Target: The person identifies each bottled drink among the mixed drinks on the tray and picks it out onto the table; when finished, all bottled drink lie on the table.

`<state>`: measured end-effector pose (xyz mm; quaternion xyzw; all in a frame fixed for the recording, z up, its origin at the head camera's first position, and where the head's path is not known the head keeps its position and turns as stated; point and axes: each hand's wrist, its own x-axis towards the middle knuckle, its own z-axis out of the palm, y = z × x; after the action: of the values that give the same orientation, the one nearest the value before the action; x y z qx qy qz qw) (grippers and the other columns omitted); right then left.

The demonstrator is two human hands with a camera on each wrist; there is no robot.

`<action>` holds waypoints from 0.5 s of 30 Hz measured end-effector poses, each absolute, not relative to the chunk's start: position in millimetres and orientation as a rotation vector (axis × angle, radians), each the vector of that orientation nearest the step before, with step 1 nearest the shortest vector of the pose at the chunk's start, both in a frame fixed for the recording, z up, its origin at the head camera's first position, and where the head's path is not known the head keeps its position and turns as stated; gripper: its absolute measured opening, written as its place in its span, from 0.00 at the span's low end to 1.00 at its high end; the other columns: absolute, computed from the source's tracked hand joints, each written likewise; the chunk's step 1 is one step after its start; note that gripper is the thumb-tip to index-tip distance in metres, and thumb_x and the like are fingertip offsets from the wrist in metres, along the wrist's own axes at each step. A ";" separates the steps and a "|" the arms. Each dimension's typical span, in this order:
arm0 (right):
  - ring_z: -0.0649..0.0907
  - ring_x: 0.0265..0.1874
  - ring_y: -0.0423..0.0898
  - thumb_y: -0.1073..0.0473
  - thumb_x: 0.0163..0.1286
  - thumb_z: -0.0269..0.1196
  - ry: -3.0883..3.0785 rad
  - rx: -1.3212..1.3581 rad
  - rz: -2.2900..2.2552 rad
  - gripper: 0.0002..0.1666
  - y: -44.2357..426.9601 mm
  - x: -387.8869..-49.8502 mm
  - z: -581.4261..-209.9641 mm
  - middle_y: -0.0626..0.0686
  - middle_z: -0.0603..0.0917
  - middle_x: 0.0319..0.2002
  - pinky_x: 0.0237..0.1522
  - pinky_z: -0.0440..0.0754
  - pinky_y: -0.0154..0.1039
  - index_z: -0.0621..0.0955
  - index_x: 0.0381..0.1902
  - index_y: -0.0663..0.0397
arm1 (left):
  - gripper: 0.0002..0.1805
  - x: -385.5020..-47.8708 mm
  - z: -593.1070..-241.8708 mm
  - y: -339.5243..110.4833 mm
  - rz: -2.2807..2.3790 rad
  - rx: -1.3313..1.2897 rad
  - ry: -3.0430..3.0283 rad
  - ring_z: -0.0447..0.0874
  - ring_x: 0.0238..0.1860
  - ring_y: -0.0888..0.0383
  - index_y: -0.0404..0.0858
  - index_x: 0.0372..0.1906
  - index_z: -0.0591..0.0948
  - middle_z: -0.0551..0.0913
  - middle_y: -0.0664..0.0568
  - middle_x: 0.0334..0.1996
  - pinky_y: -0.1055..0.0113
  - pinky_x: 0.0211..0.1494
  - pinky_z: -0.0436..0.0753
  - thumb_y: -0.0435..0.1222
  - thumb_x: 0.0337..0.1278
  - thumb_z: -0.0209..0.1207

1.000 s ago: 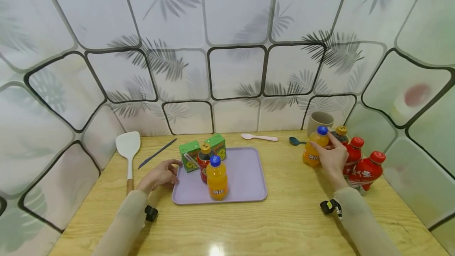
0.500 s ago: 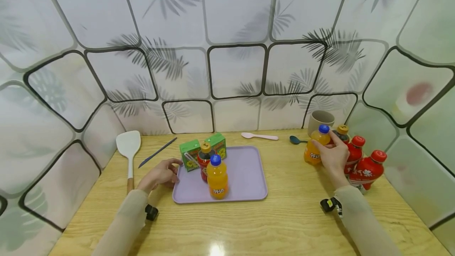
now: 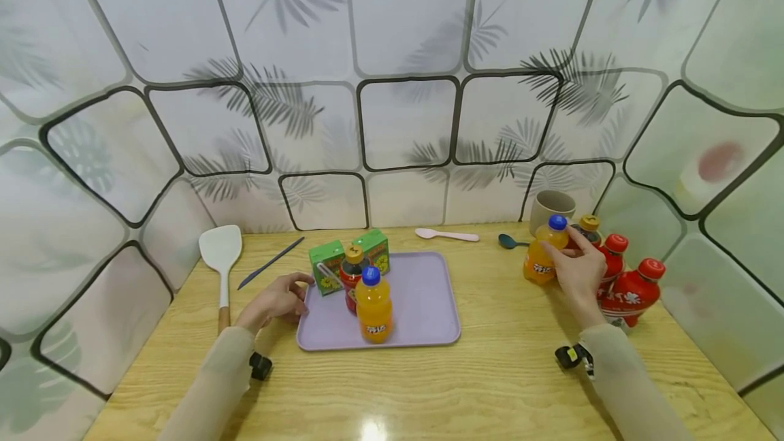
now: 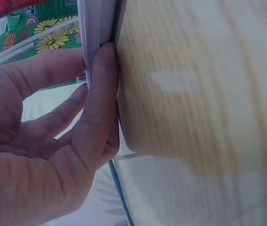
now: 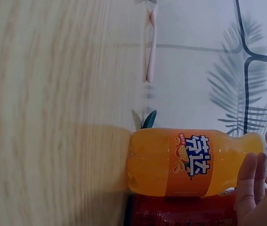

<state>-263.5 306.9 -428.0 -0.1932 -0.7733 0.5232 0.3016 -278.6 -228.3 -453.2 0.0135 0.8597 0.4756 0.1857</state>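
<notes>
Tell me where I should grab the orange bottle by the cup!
Probably high up, where the orange bottle slims below its blue cap, coming from the near side. That slimmer part likely suits small fingers. It stands about upright, the cup is behind it, and a gold-capped bottle crowds its right. The right hand grips up there.

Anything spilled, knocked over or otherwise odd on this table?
Nothing plainly wrong: no spill or damage shows, and the orange bottle in the right hand looks upright. The only unevenness: the lilac tray is loaded toward its left side.
</notes>
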 end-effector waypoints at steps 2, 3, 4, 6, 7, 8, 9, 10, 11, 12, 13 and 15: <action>0.78 0.28 0.25 0.51 0.58 0.73 -2.004 -0.502 1.403 0.32 305.9 -260.9 -426.3 0.55 0.83 0.53 0.31 0.77 0.16 0.80 0.62 0.45 | 0.35 -278.6 -453.3 -228.4 1.339 0.039 2.423 0.73 0.33 0.54 0.31 0.63 0.70 0.71 0.43 0.37 0.64 0.32 0.84 0.18 0.43 0.60; 0.78 0.27 0.25 0.52 0.58 0.73 -1.981 -0.495 1.403 0.31 305.0 -259.7 -425.7 0.54 0.84 0.50 0.29 0.77 0.17 0.81 0.60 0.47 | 0.35 -278.7 -453.4 -228.5 1.338 0.039 2.422 0.73 0.33 0.54 0.31 0.63 0.70 0.71 0.43 0.38 0.64 0.32 0.84 0.18 0.43 0.60; 0.78 0.27 0.26 0.53 0.58 0.73 -1.960 -0.489 1.401 0.29 304.3 -258.5 -425.5 0.53 0.84 0.47 0.27 0.76 0.17 0.82 0.58 0.48 | 0.35 -278.6 -453.2 -228.5 1.339 0.037 2.421 0.73 0.33 0.54 0.31 0.63 0.70 0.71 0.43 0.38 0.64 0.32 0.84 0.18 0.43 0.60; 0.78 0.27 0.27 0.53 0.58 0.73 -1.929 -0.475 1.393 0.26 303.1 -257.1 -426.4 0.48 0.83 0.41 0.25 0.76 0.18 0.84 0.54 0.50 | 0.35 -278.9 -453.1 -229.1 1.339 0.039 2.418 0.73 0.33 0.54 0.30 0.63 0.69 0.70 0.42 0.38 0.63 0.32 0.84 0.18 0.43 0.60; 0.78 0.27 0.28 0.53 0.58 0.73 -1.925 -0.470 1.394 0.24 302.6 -256.5 -427.0 0.45 0.83 0.38 0.25 0.76 0.18 0.84 0.53 0.51 | 0.35 -278.9 -453.0 -229.4 1.337 0.041 2.417 0.73 0.33 0.54 0.30 0.63 0.69 0.70 0.42 0.38 0.63 0.33 0.84 0.18 0.43 0.60; 0.78 0.27 0.28 0.53 0.59 0.72 -1.928 -0.458 1.387 0.23 302.1 -256.0 -427.8 0.43 0.83 0.36 0.26 0.76 0.19 0.85 0.51 0.52 | 0.35 -279.1 -453.0 -229.5 1.334 0.042 2.416 0.73 0.34 0.54 0.30 0.63 0.69 0.70 0.42 0.38 0.63 0.33 0.84 0.18 0.43 0.60; 0.79 0.28 0.29 0.53 0.60 0.71 -1.931 -0.444 1.384 0.21 301.3 -255.6 -428.7 0.40 0.83 0.35 0.27 0.76 0.19 0.85 0.50 0.53 | 0.35 -279.2 -452.9 -229.5 1.330 0.045 2.416 0.73 0.34 0.54 0.30 0.63 0.69 0.70 0.42 0.38 0.63 0.33 0.84 0.18 0.44 0.60; 0.79 0.29 0.29 0.53 0.61 0.71 -1.941 -0.429 1.379 0.20 300.6 -255.3 -429.6 0.38 0.82 0.34 0.29 0.77 0.19 0.85 0.49 0.54 | 0.35 -279.3 -452.8 -229.3 1.331 0.039 2.415 0.73 0.34 0.54 0.31 0.63 0.69 0.70 0.42 0.38 0.63 0.33 0.84 0.18 0.44 0.60; 0.79 0.30 0.28 0.53 0.62 0.70 -1.951 -0.411 1.379 0.19 299.6 -255.2 -430.6 0.36 0.82 0.33 0.31 0.77 0.19 0.85 0.48 0.55 | 0.35 -279.6 -452.7 -229.2 1.330 0.036 2.416 0.73 0.34 0.54 0.31 0.63 0.69 0.70 0.42 0.38 0.64 0.33 0.84 0.18 0.44 0.60; 0.79 0.31 0.28 0.54 0.62 0.69 -1.965 -0.387 1.383 0.18 298.4 -254.7 -431.1 0.34 0.83 0.33 0.33 0.77 0.18 0.85 0.47 0.57 | 0.35 -279.7 -452.8 -228.8 1.332 0.028 2.415 0.73 0.34 0.54 0.31 0.63 0.70 0.70 0.43 0.38 0.64 0.33 0.84 0.18 0.44 0.60; 0.80 0.31 0.28 0.54 0.63 0.69 -1.976 -0.363 1.386 0.17 297.3 -254.8 -432.2 0.33 0.82 0.32 0.34 0.76 0.18 0.85 0.46 0.58 | 0.35 -280.0 -453.1 -228.6 1.332 0.024 2.414 0.73 0.34 0.54 0.31 0.63 0.70 0.70 0.43 0.38 0.64 0.33 0.84 0.18 0.44 0.60; 0.80 0.32 0.28 0.55 0.64 0.68 -1.996 -0.324 1.404 0.16 294.5 -255.1 -433.9 0.32 0.83 0.32 0.35 0.77 0.19 0.85 0.45 0.59 | 0.35 -280.7 -453.4 -228.2 1.339 0.012 2.414 0.73 0.34 0.54 0.32 0.63 0.70 0.71 0.43 0.37 0.64 0.33 0.84 0.18 0.43 0.60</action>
<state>-255.1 294.5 -433.9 -0.1239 -0.7644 0.5378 0.3333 -280.7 -228.2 -453.4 0.0043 0.8587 0.4762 0.1894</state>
